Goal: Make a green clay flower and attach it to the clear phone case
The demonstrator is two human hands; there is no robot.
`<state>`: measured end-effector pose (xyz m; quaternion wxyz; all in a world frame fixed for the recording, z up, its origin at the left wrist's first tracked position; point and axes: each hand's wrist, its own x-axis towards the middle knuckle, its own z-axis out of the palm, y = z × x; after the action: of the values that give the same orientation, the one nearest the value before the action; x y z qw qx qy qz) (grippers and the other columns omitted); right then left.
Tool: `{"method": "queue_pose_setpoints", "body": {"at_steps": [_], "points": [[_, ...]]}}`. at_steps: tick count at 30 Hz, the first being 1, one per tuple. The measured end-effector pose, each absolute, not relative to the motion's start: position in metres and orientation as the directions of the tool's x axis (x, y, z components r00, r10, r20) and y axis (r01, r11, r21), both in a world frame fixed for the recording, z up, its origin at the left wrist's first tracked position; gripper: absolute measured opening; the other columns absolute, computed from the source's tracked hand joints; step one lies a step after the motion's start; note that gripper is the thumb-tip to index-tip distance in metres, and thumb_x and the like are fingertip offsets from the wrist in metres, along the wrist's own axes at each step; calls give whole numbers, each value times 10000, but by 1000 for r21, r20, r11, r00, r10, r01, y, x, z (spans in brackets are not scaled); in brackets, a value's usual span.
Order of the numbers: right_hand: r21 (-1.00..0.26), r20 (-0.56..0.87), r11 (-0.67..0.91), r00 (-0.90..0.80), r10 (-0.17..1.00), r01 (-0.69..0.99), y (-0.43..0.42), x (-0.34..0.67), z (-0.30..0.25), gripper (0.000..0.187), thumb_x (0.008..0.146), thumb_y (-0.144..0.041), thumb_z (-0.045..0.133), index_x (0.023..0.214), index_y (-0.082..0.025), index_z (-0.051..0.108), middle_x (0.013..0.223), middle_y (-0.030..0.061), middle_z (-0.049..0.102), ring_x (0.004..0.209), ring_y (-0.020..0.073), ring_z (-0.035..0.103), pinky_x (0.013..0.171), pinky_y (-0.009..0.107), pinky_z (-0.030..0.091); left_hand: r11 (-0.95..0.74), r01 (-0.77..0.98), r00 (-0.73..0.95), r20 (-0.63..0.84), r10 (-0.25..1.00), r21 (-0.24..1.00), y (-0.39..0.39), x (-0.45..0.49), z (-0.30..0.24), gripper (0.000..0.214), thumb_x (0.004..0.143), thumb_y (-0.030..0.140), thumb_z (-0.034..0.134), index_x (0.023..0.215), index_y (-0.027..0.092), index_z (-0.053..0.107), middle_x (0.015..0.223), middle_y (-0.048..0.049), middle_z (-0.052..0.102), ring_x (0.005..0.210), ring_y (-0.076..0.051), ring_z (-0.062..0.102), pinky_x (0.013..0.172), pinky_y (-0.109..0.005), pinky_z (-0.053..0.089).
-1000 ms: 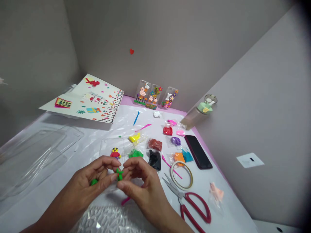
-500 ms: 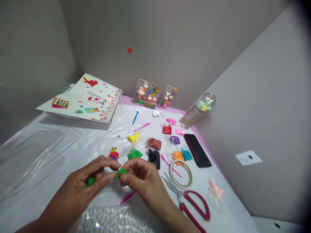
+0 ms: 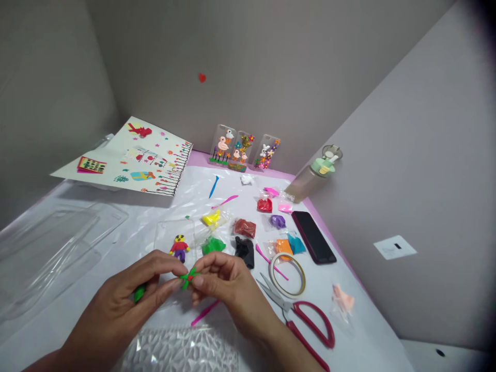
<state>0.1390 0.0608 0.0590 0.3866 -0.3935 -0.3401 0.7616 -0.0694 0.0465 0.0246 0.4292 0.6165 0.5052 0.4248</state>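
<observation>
Clay piece: a small green leafy shape with a red centre (image 3: 188,277), pinched between both hands just above the table, close to the chest where fine work is easiest.
Left hand (image 3: 127,299): fingertips narrowed onto the piece from the left; a spare lump of green clay (image 3: 139,293) is tucked under the curled fingers, seemingly kept ready.
Right hand (image 3: 225,284): thumb and forefinger closed on the piece's right side, steadying it.
Clear phone case (image 3: 174,237): flat just beyond the hands, a little clay figure (image 3: 179,247) stuck on it.
Clay bags: green (image 3: 213,244), black (image 3: 244,249), brown (image 3: 245,227), laid out within reach.
Tools: pink stick (image 3: 205,313) under the right wrist; tape ring (image 3: 288,267) and red scissors (image 3: 306,323) to the right.
Back wall: finished decorated cases (image 3: 244,152) propped upright, apparently for display.
</observation>
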Motion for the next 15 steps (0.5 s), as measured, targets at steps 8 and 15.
{"method": "queue_pose_setpoints", "body": {"at_steps": [8, 15], "points": [[-833, -333, -457, -376, 865, -313, 60, 138, 59, 477, 643, -446, 1056, 876, -154, 759, 719, -14, 715, 606, 88, 636, 642, 204, 522, -137, 265, 129, 106, 986, 955, 42, -67, 20, 145, 1001, 449, 696, 1002, 357, 807, 1000, 0, 778, 965, -226, 720, 675, -241, 512], [-853, -328, -430, -338, 882, -297, 60, 137, 60, 450, 673, -432, 1042, 888, -162, 753, 733, -14, 709, 623, 95, 631, 666, 218, 514, 2, 343, 60, -24, 998, 939, 41, -65, 30, 381, 915, 669, 717, 1058, 328, 807, 644, 59, 577, 600, -165, 567, 607, -236, 491]]}}
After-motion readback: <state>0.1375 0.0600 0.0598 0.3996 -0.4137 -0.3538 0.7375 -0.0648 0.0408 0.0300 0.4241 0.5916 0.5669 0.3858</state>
